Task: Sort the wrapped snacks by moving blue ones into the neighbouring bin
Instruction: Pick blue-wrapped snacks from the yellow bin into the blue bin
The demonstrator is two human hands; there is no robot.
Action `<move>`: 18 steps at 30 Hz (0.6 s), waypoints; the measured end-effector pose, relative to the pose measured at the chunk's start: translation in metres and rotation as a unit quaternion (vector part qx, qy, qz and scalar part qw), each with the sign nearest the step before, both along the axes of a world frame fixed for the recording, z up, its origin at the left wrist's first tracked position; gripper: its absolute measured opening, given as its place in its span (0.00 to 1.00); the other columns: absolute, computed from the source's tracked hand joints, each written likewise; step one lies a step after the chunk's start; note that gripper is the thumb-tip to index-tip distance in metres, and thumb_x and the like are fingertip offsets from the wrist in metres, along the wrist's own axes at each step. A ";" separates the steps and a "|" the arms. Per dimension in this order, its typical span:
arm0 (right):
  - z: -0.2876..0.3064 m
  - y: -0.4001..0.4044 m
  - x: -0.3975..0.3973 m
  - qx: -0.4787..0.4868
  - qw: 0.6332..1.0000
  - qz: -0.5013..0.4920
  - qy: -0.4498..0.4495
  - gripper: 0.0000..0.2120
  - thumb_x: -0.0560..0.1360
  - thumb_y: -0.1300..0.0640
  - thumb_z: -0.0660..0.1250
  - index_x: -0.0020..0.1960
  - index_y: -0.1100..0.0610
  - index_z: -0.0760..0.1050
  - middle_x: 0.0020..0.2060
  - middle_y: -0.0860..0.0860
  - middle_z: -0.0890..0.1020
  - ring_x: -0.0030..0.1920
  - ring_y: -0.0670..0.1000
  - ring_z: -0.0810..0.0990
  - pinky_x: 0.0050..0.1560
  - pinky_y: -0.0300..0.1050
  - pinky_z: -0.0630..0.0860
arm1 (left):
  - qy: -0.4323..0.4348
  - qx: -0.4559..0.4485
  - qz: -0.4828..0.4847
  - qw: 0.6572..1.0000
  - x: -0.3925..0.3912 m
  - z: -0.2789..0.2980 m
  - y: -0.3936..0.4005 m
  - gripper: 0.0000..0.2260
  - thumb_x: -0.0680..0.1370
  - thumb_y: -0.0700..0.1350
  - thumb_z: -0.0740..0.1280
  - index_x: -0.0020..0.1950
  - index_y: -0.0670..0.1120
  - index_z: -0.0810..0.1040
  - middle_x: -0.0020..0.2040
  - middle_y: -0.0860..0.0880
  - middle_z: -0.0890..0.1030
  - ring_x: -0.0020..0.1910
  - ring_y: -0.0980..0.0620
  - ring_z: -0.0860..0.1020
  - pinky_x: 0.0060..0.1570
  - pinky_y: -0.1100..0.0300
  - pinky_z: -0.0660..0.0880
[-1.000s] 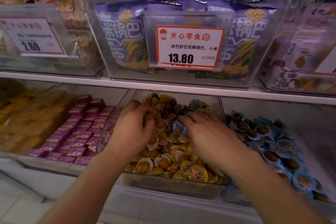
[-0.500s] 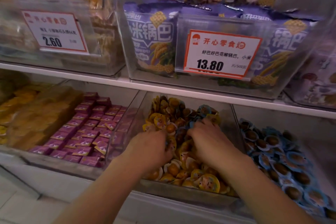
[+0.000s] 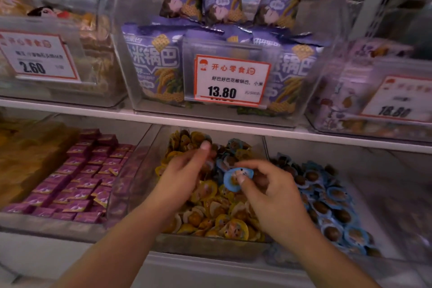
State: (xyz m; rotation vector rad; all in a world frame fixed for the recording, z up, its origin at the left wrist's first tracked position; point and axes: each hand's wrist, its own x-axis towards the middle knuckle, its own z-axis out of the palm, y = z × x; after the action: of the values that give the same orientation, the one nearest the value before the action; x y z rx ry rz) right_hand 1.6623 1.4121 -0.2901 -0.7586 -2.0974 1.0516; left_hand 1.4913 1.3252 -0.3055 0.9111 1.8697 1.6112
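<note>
Your right-hand bin (image 3: 397, 194) is already heaped with blue snacks, while the middle bin (image 3: 210, 244) in front of you holds mostly yellow ones with a knot of blue strays (image 3: 230, 147) left near the back — so the sort looks well under way, not finished. Your left hand (image 3: 181, 174) reaches into that pile, fingers stretched out and gripping nothing that shows. Your right hand (image 3: 272, 194) pinches one blue snack (image 3: 230, 179) between thumb and fingertips, lifted just above the yellow heap — it goes right.

Purple bags (image 3: 154, 65) above; pink packets (image 3: 77, 177) left.
</note>
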 end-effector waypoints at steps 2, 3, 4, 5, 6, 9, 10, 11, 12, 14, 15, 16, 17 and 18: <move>0.006 0.000 0.006 -0.065 0.998 -0.007 0.027 0.09 0.78 0.57 0.70 0.49 0.41 0.80 0.42 0.40 0.85 0.42 0.42 0.85 0.39 0.38 0.81 | -0.061 0.035 0.029 0.997 0.007 0.004 0.007 0.14 0.82 0.51 0.60 0.50 0.57 0.85 0.36 0.43 0.78 0.26 0.54 0.72 0.24 0.61 0.67; 0.010 0.000 0.009 -0.089 0.995 -0.013 0.044 0.09 0.78 0.58 0.69 0.50 0.43 0.80 0.42 0.42 0.86 0.41 0.44 0.86 0.39 0.41 0.83 | -0.100 0.058 0.037 0.993 0.011 0.006 0.009 0.15 0.81 0.44 0.59 0.50 0.53 0.86 0.38 0.41 0.76 0.26 0.54 0.70 0.22 0.62 0.64; 0.014 0.002 0.012 -0.111 0.992 -0.022 0.062 0.08 0.78 0.59 0.69 0.50 0.45 0.81 0.42 0.44 0.86 0.40 0.46 0.86 0.38 0.42 0.83 | -0.151 0.088 0.033 0.984 0.016 0.009 0.012 0.15 0.81 0.40 0.59 0.51 0.49 0.86 0.40 0.40 0.77 0.28 0.53 0.69 0.21 0.63 0.62; 0.018 0.002 0.015 -0.141 0.986 -0.033 0.080 0.07 0.79 0.60 0.68 0.50 0.49 0.81 0.42 0.46 0.86 0.40 0.48 0.87 0.37 0.43 0.83 | -0.192 0.113 0.018 0.975 0.024 0.013 0.014 0.14 0.80 0.39 0.59 0.51 0.46 0.86 0.41 0.40 0.77 0.29 0.52 0.68 0.21 0.63 0.61; 0.022 0.002 0.017 -0.189 0.976 -0.046 0.098 0.06 0.79 0.62 0.68 0.50 0.52 0.82 0.43 0.49 0.86 0.39 0.50 0.87 0.36 0.44 0.83 | -0.202 0.129 0.003 0.971 0.033 0.017 0.015 0.14 0.81 0.38 0.60 0.51 0.45 0.85 0.41 0.42 0.79 0.29 0.52 0.69 0.21 0.63 0.61; 0.030 -0.004 0.017 -0.447 0.875 -0.021 0.183 0.10 0.81 0.59 0.64 0.50 0.62 0.83 0.47 0.61 0.85 0.39 0.57 0.86 0.36 0.51 0.83 | -0.052 0.147 -0.007 0.988 0.067 0.025 0.015 0.12 0.81 0.45 0.60 0.52 0.55 0.83 0.43 0.52 0.85 0.38 0.55 0.80 0.31 0.65 0.75; 0.034 -0.008 0.017 -0.523 0.827 0.016 0.205 0.14 0.81 0.55 0.63 0.51 0.61 0.84 0.48 0.61 0.85 0.42 0.56 0.86 0.40 0.52 0.83 | 0.053 0.140 -0.015 0.989 0.079 0.024 0.013 0.11 0.81 0.50 0.60 0.56 0.60 0.80 0.47 0.57 0.84 0.44 0.59 0.81 0.40 0.65 0.77; 0.035 -0.011 0.019 -0.573 0.788 0.049 0.219 0.17 0.80 0.50 0.62 0.52 0.59 0.85 0.50 0.60 0.85 0.46 0.55 0.86 0.46 0.52 0.82 | 0.161 0.129 -0.030 0.978 0.091 0.023 0.012 0.12 0.80 0.54 0.59 0.61 0.63 0.76 0.52 0.62 0.82 0.50 0.61 0.80 0.47 0.65 0.76; 0.035 -0.012 0.022 -0.598 0.764 0.066 0.232 0.18 0.79 0.46 0.62 0.54 0.56 0.85 0.52 0.58 0.86 0.51 0.54 0.85 0.55 0.51 0.80 | 0.259 0.111 -0.040 0.959 0.100 0.023 0.012 0.16 0.79 0.56 0.57 0.66 0.64 0.71 0.57 0.68 0.77 0.54 0.63 0.77 0.52 0.62 0.74; 0.033 -0.011 0.030 -0.609 0.752 0.070 0.242 0.19 0.78 0.43 0.63 0.57 0.54 0.85 0.56 0.56 0.85 0.58 0.53 0.83 0.66 0.51 0.74 | 0.357 0.081 -0.043 0.929 0.114 0.021 0.016 0.19 0.78 0.58 0.54 0.70 0.67 0.61 0.62 0.77 0.63 0.57 0.64 0.69 0.58 0.56 0.69; 0.034 -0.010 0.034 -0.602 0.758 0.062 0.243 0.18 0.79 0.43 0.63 0.57 0.54 0.85 0.56 0.55 0.85 0.58 0.53 0.83 0.66 0.51 0.74 | 0.361 0.076 -0.047 0.928 0.119 0.022 0.018 0.20 0.78 0.59 0.54 0.71 0.69 0.59 0.63 0.79 0.57 0.61 0.62 0.66 0.62 0.53 0.68; 0.033 -0.007 0.038 -0.580 0.775 0.049 0.247 0.17 0.80 0.45 0.63 0.57 0.54 0.84 0.55 0.55 0.85 0.58 0.53 0.84 0.65 0.50 0.75 | 0.354 0.077 -0.058 0.930 0.121 0.021 0.020 0.22 0.78 0.59 0.53 0.72 0.70 0.57 0.64 0.80 0.52 0.66 0.60 0.64 0.66 0.51 0.66; 0.033 -0.003 0.042 -0.545 0.799 0.035 0.252 0.15 0.81 0.49 0.63 0.57 0.55 0.84 0.54 0.55 0.86 0.57 0.52 0.84 0.63 0.49 0.77 | 0.349 0.083 -0.072 0.930 0.125 0.019 0.023 0.23 0.78 0.59 0.52 0.73 0.70 0.55 0.66 0.80 0.49 0.72 0.58 0.60 0.71 0.49 0.63; 0.032 0.001 0.045 -0.509 0.824 0.021 0.250 0.13 0.81 0.53 0.62 0.58 0.56 0.83 0.54 0.55 0.86 0.56 0.52 0.84 0.60 0.49 0.79 | 0.349 0.089 -0.086 0.929 0.128 0.018 0.025 0.24 0.78 0.59 0.52 0.75 0.70 0.53 0.69 0.78 0.48 0.75 0.58 0.56 0.73 0.48 0.60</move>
State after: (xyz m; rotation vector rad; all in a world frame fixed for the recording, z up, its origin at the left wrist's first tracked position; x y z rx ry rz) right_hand 1.7074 1.4132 -0.2581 -0.7635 -0.9979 2.1553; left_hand 1.6193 1.3497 -0.2877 1.8653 2.0056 1.4717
